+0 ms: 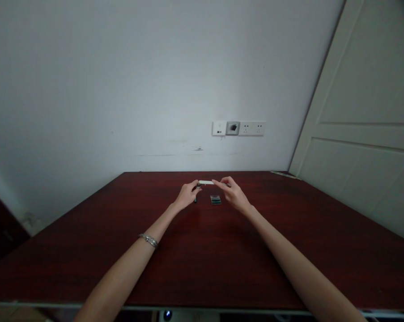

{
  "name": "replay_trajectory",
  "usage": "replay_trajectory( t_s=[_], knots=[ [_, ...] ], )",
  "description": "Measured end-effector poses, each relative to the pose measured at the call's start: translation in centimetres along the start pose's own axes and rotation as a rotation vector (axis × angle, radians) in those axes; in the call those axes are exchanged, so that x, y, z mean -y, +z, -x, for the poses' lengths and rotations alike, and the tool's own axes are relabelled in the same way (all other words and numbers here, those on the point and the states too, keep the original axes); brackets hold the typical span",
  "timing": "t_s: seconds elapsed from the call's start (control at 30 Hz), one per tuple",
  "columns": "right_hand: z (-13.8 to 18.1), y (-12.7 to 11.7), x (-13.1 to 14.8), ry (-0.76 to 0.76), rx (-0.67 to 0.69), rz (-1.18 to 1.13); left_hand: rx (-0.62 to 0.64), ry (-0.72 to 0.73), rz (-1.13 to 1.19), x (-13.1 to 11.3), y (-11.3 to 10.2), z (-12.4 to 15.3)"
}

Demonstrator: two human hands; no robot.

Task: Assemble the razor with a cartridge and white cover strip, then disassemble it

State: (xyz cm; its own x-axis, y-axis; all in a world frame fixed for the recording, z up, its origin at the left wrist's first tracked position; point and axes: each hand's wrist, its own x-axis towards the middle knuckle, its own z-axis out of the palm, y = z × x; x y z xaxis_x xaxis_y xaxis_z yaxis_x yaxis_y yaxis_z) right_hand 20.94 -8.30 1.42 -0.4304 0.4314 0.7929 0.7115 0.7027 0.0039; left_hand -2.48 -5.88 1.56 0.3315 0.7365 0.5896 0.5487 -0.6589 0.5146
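Note:
Between my two hands, a little above the table, is a thin flat white thing point(206, 182), seen nearly edge-on and too small to name for certain. My left hand point(188, 193) pinches its left end between thumb and fingers. On its right end are the fingertips of my right hand point(233, 192), closed on it with the other fingers curled. Below, on the dark red table point(202, 250), lies a small clear case point(215, 200) with something dark in it. A slim dark thing point(195, 200) shows just beside my left fingers, partly hidden by them.
A pale wall stands behind the table, with a row of sockets point(252, 128) on it. To the right a white panelled door point(366, 147) leans close along the table's side. A thin strip point(285, 175) lies at the far right corner.

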Motion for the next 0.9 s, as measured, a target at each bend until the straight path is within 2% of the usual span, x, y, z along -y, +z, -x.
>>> replay_trajectory(
  t_s=[0.2, 0.33, 0.43, 0.6, 0.73, 0.9],
  knots=[
    [0.1, -0.1, -0.3, 0.073, -0.088, -0.009, -0.032, 0.021, 0.020, 0.0, -0.7, -0.2],
    [-0.3, 0.1, 0.5, 0.040, -0.068, -0.038, -0.012, 0.011, -0.014, -0.2, -0.6, -0.3],
    [0.0, 0.1, 0.0, 0.054, -0.066, -0.019, -0.038, -0.003, -0.008, -0.1, -0.5, -0.4],
    [0.0, 0.1, -0.5, 0.101, -0.148, -0.013, -0.040, 0.003, 0.016, 0.0, -0.2, -0.3],
    [-0.3, 0.4, 0.2, 0.036, -0.094, -0.020, -0.007, 0.006, 0.000, -0.3, -0.1, -0.1],
    [0.5, -0.1, -1.4, 0.028, -0.078, 0.070, -0.023, -0.012, -0.009, -0.3, -0.5, -0.2]
  ],
)
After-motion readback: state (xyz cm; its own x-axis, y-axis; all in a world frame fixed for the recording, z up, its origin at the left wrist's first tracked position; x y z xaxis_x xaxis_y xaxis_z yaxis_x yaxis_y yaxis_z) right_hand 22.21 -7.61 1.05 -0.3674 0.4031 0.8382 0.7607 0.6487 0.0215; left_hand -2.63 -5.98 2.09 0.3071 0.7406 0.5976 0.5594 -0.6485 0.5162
